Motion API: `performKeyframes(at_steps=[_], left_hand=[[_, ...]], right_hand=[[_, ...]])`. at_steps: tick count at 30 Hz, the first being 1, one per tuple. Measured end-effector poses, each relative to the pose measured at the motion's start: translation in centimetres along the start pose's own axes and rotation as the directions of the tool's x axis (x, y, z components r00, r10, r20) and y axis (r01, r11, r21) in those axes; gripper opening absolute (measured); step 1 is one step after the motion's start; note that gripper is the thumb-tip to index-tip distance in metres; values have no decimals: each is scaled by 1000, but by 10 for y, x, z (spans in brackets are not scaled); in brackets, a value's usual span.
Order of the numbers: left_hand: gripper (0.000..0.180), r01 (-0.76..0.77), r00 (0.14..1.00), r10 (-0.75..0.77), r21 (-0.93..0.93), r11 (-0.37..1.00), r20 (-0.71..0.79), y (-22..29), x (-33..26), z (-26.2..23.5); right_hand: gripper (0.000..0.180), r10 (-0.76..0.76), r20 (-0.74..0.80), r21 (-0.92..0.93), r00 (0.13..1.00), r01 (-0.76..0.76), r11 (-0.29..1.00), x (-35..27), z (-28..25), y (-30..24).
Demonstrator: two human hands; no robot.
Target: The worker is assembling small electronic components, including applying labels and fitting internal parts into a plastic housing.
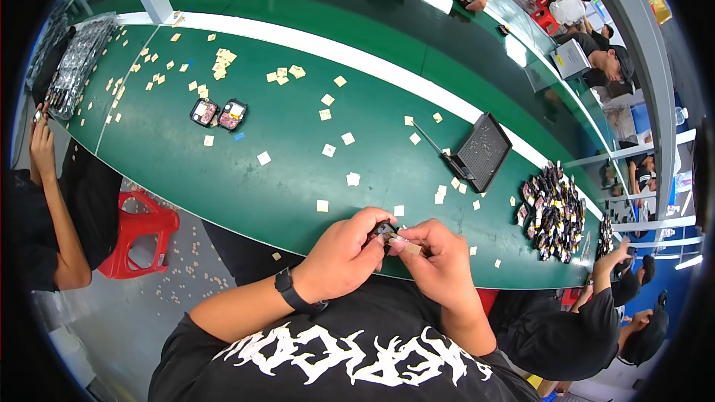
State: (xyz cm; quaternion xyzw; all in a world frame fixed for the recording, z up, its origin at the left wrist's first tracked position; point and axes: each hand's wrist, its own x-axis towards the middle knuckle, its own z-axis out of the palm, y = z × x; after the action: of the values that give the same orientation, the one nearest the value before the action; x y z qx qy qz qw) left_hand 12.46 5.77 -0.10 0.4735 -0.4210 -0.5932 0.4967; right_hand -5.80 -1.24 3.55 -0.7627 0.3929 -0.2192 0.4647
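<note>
Your left hand pinches a small black part; your right hand grips what looks like a tan square, near the table edge

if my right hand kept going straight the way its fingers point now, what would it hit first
The right hand points left, fingertips already touching the small dark part pinched between both hands. Just beyond that part it would meet the left hand. Depth looks shared, though one view cannot confirm.

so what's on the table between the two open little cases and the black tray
In the head view, only scattered small tan paper squares lie on the green table between the two open cases and the black tray; nothing else.
</note>
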Motion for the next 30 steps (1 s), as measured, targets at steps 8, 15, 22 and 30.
performKeyframes(at_steps=[8,15,22,30], left_hand=[[29,-137,989,142,101,985,-35,-10,-2,3],[34,-154,988,147,149,977,53,-10,-1,-3],[38,-103,990,92,101,990,104,-2,1,-8],[35,-42,994,36,56,998,106,-6,-3,-7]], right_hand=[[10,79,25,99,997,-81,992,1,6,-1],[12,190,65,86,980,-195,977,6,0,-5],[9,315,131,581,940,-330,744,14,11,-5],[11,379,-8,625,925,-291,724,18,17,-5]])
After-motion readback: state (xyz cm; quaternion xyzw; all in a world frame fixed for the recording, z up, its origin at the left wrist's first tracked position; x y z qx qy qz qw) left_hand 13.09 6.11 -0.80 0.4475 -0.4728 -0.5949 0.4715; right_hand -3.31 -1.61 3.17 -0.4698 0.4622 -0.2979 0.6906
